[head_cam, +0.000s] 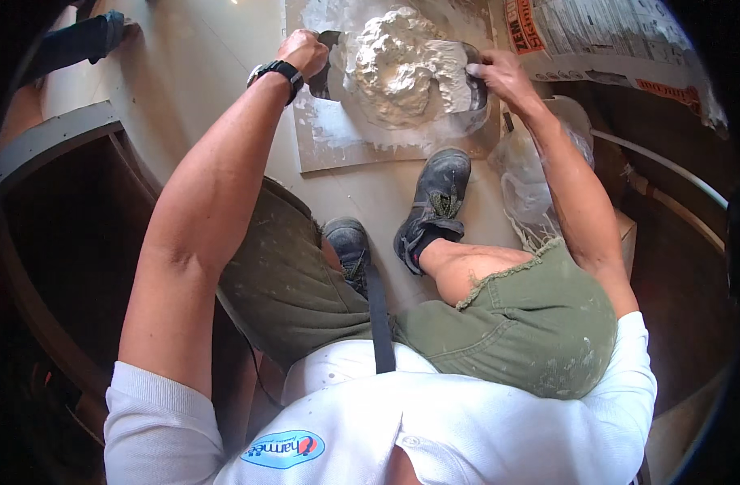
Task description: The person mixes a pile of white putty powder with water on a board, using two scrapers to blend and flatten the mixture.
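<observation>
A heap of wet, off-white plaster-like compound [400,73] lies on a smeared rectangular board [324,151] on the floor. At its left side, my left hand [304,54], with a black watch on the wrist, grips a dark, flat scraper blade [327,85]. My right hand [506,76] is closed on a second dark-edged flat blade [480,94] at the right side of the heap. Compound covers much of this right blade. My fingers partly hide both tools, so their handles cannot be made out.
My dark work shoes [440,188] stand just below the board. A printed paper sack [588,42] is at upper right, above clear plastic bags [531,182] and a pale rod [667,160]. A dark open frame [54,130] stands left. Another person's dark blue cuff [106,36] shows at upper left.
</observation>
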`<state>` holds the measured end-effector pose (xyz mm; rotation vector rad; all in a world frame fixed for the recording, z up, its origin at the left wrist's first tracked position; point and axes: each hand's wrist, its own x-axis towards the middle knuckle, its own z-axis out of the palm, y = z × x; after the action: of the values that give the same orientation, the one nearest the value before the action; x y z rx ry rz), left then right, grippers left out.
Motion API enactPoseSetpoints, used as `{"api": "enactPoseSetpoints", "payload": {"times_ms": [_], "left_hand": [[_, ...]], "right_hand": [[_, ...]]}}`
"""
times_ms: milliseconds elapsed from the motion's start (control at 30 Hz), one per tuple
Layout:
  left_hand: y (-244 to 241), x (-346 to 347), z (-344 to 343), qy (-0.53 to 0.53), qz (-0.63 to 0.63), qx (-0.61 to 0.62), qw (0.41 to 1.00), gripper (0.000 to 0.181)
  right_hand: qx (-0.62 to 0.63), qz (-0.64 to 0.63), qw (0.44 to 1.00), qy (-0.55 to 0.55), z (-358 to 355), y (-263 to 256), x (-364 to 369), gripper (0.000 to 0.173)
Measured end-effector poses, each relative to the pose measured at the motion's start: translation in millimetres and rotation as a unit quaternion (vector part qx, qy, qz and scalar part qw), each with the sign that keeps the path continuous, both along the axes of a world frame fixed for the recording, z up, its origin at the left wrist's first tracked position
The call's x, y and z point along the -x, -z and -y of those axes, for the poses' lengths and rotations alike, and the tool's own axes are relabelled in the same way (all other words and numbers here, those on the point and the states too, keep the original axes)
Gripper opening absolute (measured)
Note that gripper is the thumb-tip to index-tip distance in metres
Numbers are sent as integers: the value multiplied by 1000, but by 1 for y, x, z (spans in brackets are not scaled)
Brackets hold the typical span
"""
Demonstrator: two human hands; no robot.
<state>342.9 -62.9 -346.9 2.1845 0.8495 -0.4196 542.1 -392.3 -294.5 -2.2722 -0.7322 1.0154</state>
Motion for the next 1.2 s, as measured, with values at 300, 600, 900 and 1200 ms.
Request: {"api": "enactPoseSetpoints", "payload": {"times_ms": [300, 600, 900, 1200], "left_hand": [[-8, 16, -16, 4, -11, 2, 1000, 24], [-25, 29, -19, 93, 19, -32, 995, 28], [-20, 19, -5, -39, 8, 49, 998, 27], [60, 34, -12, 51, -52, -46, 996, 22]], "right_hand": [[140, -394, 858, 298, 64, 41, 65, 21], [-188, -450, 685, 542, -56, 49, 156, 26], [-229, -392, 755, 473, -103, -24, 72, 17], [-160, -263, 893, 329, 25, 4, 26, 36]]}}
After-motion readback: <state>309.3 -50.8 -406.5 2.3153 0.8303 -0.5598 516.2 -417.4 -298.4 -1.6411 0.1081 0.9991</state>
